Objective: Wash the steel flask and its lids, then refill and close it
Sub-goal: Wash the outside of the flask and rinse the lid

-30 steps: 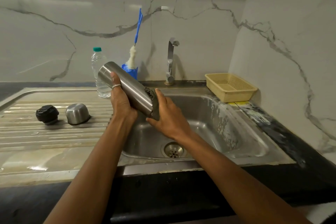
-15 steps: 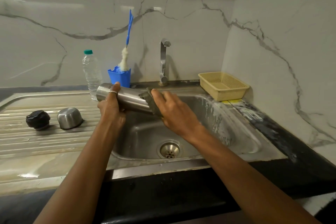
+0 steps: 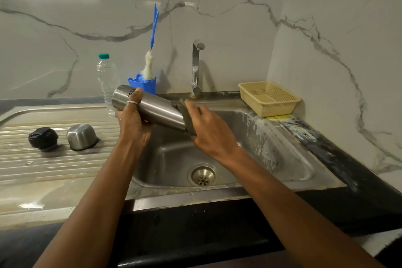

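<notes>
Steel flask being scrubbed over the sink.

The left hand (image 3: 132,124) curls round the flask (image 3: 152,111) near its upper end and holds it tilted above the left rim of the sink (image 3: 282,150). The right hand (image 3: 208,128) grips a dark scrub pad (image 3: 185,115) pressed against the flask's lower end. Toward the left edge of the drainboard (image 3: 54,165), the black lid (image 3: 43,138) and steel cap (image 3: 81,136) sit side by side, not touching. A water bottle (image 3: 107,82), a blue holder (image 3: 142,84) with a brush (image 3: 150,65), and the tap (image 3: 196,67) line the back edge. A yellow basket (image 3: 268,98) sits at the back right corner.
</notes>
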{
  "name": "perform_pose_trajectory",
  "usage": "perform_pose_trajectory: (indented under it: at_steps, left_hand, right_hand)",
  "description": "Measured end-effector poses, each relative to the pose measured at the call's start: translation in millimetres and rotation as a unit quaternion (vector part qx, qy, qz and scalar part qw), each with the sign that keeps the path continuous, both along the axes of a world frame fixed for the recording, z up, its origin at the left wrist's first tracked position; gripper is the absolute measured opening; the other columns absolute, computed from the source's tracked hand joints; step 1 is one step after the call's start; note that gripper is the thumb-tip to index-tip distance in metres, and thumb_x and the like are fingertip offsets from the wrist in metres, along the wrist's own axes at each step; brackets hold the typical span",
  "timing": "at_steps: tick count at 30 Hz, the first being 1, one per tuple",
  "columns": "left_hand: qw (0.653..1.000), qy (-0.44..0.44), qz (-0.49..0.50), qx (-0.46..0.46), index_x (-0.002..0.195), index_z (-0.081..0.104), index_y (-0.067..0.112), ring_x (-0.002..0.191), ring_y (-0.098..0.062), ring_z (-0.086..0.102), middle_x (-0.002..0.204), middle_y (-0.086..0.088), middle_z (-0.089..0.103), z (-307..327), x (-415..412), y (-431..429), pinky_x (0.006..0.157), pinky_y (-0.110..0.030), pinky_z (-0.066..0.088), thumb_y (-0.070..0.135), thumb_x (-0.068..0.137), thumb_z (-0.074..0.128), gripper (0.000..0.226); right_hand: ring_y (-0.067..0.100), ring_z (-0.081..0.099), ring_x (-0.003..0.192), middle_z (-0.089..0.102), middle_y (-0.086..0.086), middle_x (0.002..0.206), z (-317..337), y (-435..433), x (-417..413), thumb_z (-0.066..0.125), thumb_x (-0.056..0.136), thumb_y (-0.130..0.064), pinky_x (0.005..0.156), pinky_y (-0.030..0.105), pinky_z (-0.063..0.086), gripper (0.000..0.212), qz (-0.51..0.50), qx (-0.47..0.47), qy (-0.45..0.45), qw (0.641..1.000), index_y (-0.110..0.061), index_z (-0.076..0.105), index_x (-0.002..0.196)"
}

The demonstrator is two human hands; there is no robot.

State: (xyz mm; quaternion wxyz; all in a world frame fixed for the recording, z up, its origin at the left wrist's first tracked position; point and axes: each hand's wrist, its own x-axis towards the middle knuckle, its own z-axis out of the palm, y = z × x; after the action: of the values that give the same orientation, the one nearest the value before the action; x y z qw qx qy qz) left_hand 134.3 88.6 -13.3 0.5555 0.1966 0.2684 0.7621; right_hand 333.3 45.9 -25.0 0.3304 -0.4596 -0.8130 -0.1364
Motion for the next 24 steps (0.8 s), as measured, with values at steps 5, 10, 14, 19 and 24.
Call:
perform_pose_trajectory:
  at_steps: [5,10,14,19,24]
  left_hand:
    - [0.998,0.038,-0.032,0.039,0.145,0.039,0.012,0.116,-0.035,0.066,0.133,-0.019,0.061,2,-6,-4,0.092,-0.057,0.055,0.027,0.063,0.093,0.099]
    - [0.991,0.074,-0.085,0.069,0.141,0.046,0.008,0.102,-0.025,0.068,0.113,-0.012,0.065,4,-4,-6,0.092,-0.045,0.057,0.024,0.092,0.068,0.056]
    - [0.991,0.116,-0.064,0.015,0.138,0.047,0.011,0.107,-0.025,0.069,0.124,-0.013,0.065,8,7,-7,0.084,-0.04,0.06,0.029,0.085,0.076,0.062]
    - [0.996,0.079,-0.041,-0.017,0.126,0.051,0.009,0.108,-0.033,0.07,0.121,-0.018,0.068,9,14,-4,0.091,-0.052,0.058,0.024,0.072,0.088,0.066]
    - [0.99,0.113,-0.081,0.021,0.133,0.049,0.007,0.116,-0.033,0.066,0.124,-0.018,0.063,5,11,-7,0.095,-0.05,0.056,0.023,0.084,0.078,0.059]
  right_hand:
    - [0.024,0.068,0.093,0.065,0.008,0.115,8,-5,0,0.085,0.069,-0.013,0.07,0.034,0.059,0.08,0.064,-0.226,0.142,0.961,-0.018,0.046,0.139]
    - [0.019,0.067,0.08,0.064,0.007,0.107,17,-10,7,0.086,0.066,-0.009,0.059,0.029,0.055,0.066,0.117,-0.42,0.286,0.853,-0.016,0.055,0.125]
    - [0.027,0.069,0.094,0.065,0.012,0.116,9,-8,3,0.085,0.072,-0.014,0.072,0.027,0.055,0.085,0.026,-0.131,0.104,0.986,-0.015,0.04,0.144]
    - [0.032,0.068,0.086,0.064,0.017,0.109,0,-6,-3,0.08,0.076,-0.009,0.066,0.03,0.051,0.081,0.006,-0.07,0.049,0.996,-0.013,0.037,0.143]
    - [0.012,0.062,0.066,0.063,0.007,0.099,20,-10,6,0.082,0.069,-0.002,0.052,0.024,0.052,0.055,0.128,-0.463,0.318,0.817,-0.014,0.057,0.116]
